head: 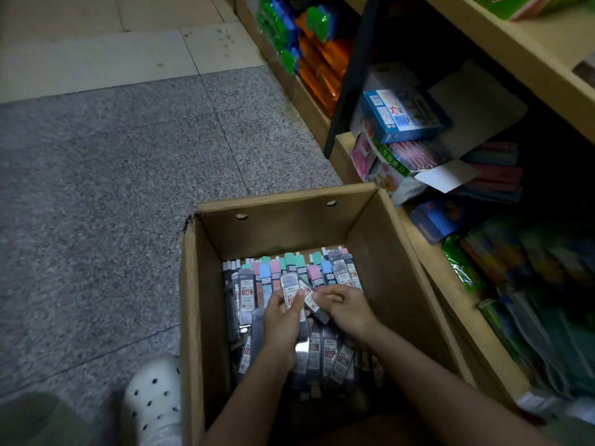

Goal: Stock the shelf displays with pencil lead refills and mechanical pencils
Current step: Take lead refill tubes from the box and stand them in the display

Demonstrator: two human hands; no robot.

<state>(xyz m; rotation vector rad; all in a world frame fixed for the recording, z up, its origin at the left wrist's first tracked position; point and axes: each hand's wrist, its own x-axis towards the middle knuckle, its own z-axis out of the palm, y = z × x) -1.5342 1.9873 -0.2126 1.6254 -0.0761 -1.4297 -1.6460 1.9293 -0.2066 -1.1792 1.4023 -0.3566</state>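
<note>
One cardboard box (380, 252), dozens of lead refill packs. Left hand (283, 323) grips one upright pack (289, 291); right hand (347, 307) pinches a tilted pack (314, 302) beside it.

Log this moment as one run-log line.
stage: picking refills | left hand: holds refill | right hand: pinches second refill | place: inside box | shelf: not yet stocked
</note>
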